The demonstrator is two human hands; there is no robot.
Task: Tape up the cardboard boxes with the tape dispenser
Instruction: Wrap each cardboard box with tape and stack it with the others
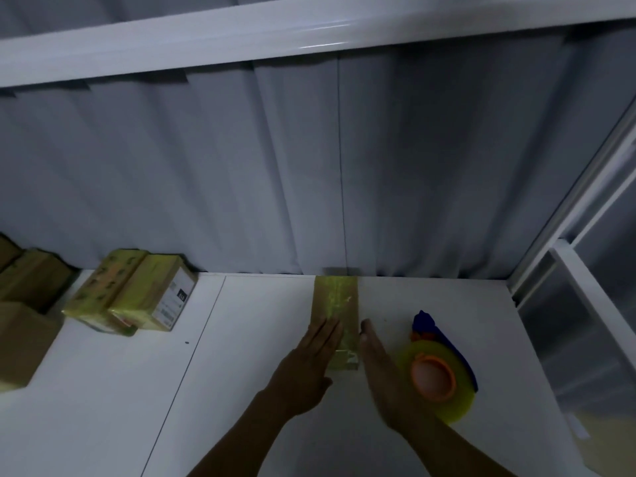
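A long narrow cardboard box (336,301) wrapped in yellowish tape lies on the white table (241,356), running away from me toward the wall. My left hand (309,366) lies flat, fingers together, against the box's near left side. Flat and edge-on, my right hand (378,366) presses along its right side. Neither hand grips anything. The tape dispenser (437,370), blue with an orange hub and a yellow tape roll, rests on the table just right of my right hand.
Two taped boxes (137,294) lie side by side at the back left, one with a white label. More brown cardboard boxes (24,304) stand at the far left edge. A grey corrugated wall runs behind the table. A white frame (585,304) borders the right.
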